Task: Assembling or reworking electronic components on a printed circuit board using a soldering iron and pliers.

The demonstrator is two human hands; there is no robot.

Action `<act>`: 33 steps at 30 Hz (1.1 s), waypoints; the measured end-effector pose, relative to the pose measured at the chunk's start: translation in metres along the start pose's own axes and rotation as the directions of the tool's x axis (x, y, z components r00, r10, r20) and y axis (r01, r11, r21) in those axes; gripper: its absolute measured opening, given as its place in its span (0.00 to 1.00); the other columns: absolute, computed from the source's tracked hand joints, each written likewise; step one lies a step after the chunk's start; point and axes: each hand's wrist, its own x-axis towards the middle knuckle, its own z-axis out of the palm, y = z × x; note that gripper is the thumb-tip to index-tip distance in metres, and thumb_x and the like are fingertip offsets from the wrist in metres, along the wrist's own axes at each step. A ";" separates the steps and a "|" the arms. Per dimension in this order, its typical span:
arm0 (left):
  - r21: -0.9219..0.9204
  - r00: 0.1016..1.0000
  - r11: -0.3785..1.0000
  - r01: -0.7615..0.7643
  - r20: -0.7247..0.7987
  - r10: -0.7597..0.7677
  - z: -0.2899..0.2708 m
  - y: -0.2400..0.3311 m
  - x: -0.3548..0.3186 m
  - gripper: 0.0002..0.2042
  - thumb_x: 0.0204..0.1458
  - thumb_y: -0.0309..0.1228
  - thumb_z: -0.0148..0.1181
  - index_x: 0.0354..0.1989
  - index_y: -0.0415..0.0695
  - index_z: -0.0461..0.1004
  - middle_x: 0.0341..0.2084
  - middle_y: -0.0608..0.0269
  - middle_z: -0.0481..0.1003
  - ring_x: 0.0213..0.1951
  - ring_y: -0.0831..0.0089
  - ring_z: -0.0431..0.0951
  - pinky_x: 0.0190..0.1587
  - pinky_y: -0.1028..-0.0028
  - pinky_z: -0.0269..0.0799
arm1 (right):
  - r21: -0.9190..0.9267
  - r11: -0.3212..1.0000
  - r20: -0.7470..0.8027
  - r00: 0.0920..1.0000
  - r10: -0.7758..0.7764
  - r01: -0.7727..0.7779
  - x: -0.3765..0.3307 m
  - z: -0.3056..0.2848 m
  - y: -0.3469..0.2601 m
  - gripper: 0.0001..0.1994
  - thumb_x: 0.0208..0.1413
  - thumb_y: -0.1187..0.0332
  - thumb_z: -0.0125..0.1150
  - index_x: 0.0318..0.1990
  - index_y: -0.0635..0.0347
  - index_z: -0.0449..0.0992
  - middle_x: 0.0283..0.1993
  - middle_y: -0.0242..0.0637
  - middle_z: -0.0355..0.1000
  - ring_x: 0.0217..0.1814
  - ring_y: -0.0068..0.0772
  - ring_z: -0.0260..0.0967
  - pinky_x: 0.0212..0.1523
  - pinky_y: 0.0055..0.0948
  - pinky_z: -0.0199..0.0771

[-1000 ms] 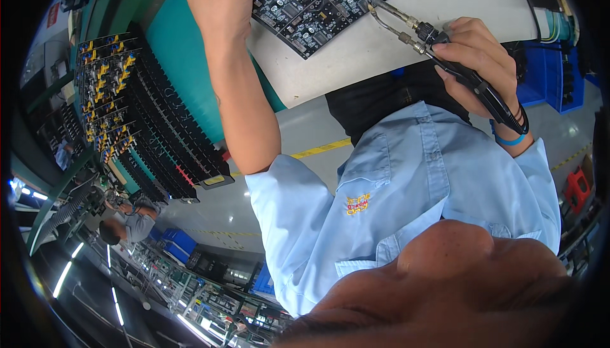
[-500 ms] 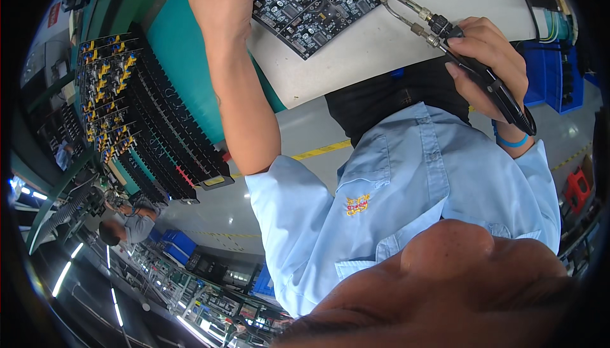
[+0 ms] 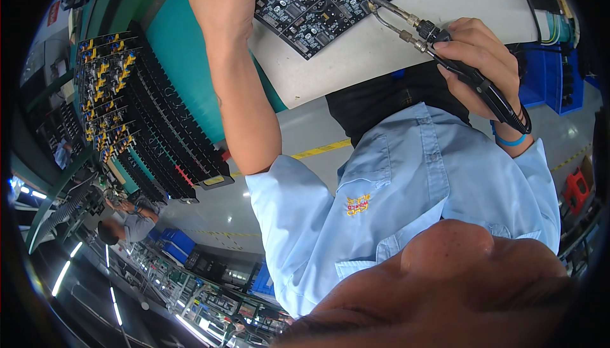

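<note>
My right hand (image 3: 486,62) is closed round the black handle of a soldering iron (image 3: 469,76), which has a thin metal side tube beside its barrel. The iron's tip end lies over the right part of a black circuit board panel (image 3: 302,14); exact contact is too small to tell. Printed boards in a grid make up this panel, and the frame's upper edge cuts it off. At its left side my left hand (image 3: 222,8) is closed, with a small shiny bit showing at the fingers. The fingertips are out of frame, so what they hold is hidden.
The panel rests on a white work surface (image 3: 394,49) beside a green mat (image 3: 184,49). Black racks (image 3: 159,106) with upright boards stand to the left. A blue bin (image 3: 546,75) is at right. Another person (image 3: 130,224) works far off at lower left.
My right hand and the soldering iron have shifted slightly left over the panel. The panel has moved slightly to the right. My left hand has barely moved.
</note>
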 end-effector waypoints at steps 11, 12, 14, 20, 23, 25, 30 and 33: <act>0.005 1.000 1.000 -0.018 0.013 0.018 0.001 0.001 0.000 0.08 0.55 0.27 0.65 0.39 0.35 0.82 0.27 0.65 0.80 0.28 0.82 0.72 0.33 0.86 0.66 | 0.010 0.999 0.013 0.999 0.040 -0.040 0.007 -0.009 -0.009 0.19 0.38 0.83 0.64 0.44 0.68 0.80 0.33 0.41 0.75 0.34 0.37 0.68 0.40 0.30 0.72; -0.004 0.999 1.000 -0.025 0.023 0.025 -0.001 -0.001 0.001 0.08 0.55 0.27 0.65 0.39 0.35 0.82 0.27 0.65 0.80 0.28 0.82 0.72 0.33 0.86 0.66 | 0.024 0.999 0.011 0.999 0.039 -0.039 0.007 -0.011 -0.010 0.19 0.38 0.83 0.64 0.44 0.68 0.80 0.33 0.41 0.75 0.34 0.37 0.68 0.40 0.29 0.72; -0.012 0.999 0.999 -0.032 0.032 0.033 -0.001 -0.001 0.002 0.08 0.55 0.27 0.65 0.39 0.35 0.82 0.27 0.65 0.80 0.28 0.82 0.72 0.33 0.86 0.66 | 0.041 0.999 -0.015 1.000 0.005 -0.004 0.006 -0.014 -0.007 0.20 0.39 0.82 0.64 0.45 0.69 0.80 0.33 0.41 0.74 0.33 0.36 0.68 0.39 0.29 0.72; 0.028 1.000 0.999 0.018 0.009 -0.018 -0.001 0.000 0.001 0.08 0.55 0.27 0.65 0.39 0.35 0.82 0.27 0.65 0.79 0.28 0.82 0.72 0.32 0.85 0.66 | -0.003 0.980 -0.078 0.977 0.198 -0.198 -0.005 -0.044 0.013 0.22 0.44 0.83 0.64 0.51 0.68 0.76 0.39 0.45 0.76 0.38 0.37 0.71 0.48 0.35 0.75; 0.084 0.999 0.996 0.018 0.038 -0.021 0.002 -0.002 0.004 0.09 0.55 0.28 0.65 0.39 0.35 0.82 0.27 0.65 0.79 0.27 0.82 0.72 0.32 0.85 0.66 | -0.055 0.916 -0.593 0.751 0.290 -0.397 -0.014 -0.031 0.040 0.22 0.50 0.82 0.65 0.55 0.66 0.74 0.43 0.48 0.77 0.45 0.38 0.75 0.49 0.28 0.74; 0.088 0.999 0.996 0.026 0.033 -0.029 -0.004 -0.009 0.006 0.09 0.55 0.28 0.65 0.39 0.35 0.82 0.27 0.65 0.79 0.27 0.82 0.72 0.32 0.85 0.66 | -0.056 0.921 -0.574 0.767 0.287 -0.386 -0.013 -0.030 0.039 0.22 0.51 0.81 0.65 0.56 0.66 0.74 0.43 0.49 0.77 0.47 0.39 0.76 0.49 0.28 0.74; 0.084 0.998 0.995 0.046 0.030 -0.048 -0.005 -0.014 0.008 0.09 0.55 0.28 0.65 0.39 0.35 0.82 0.27 0.65 0.79 0.27 0.82 0.71 0.32 0.85 0.66 | 0.041 0.962 -0.506 0.824 0.254 -0.271 -0.016 -0.014 0.021 0.21 0.50 0.82 0.65 0.54 0.67 0.74 0.44 0.49 0.77 0.47 0.41 0.75 0.50 0.33 0.74; 0.043 0.999 0.998 0.034 0.039 -0.035 0.003 -0.003 0.002 0.08 0.55 0.28 0.65 0.39 0.35 0.82 0.27 0.65 0.79 0.27 0.82 0.72 0.32 0.85 0.66 | 0.044 0.999 -0.208 0.978 -0.014 0.023 0.001 -0.016 0.013 0.21 0.39 0.83 0.64 0.46 0.70 0.79 0.33 0.41 0.75 0.33 0.35 0.68 0.39 0.27 0.70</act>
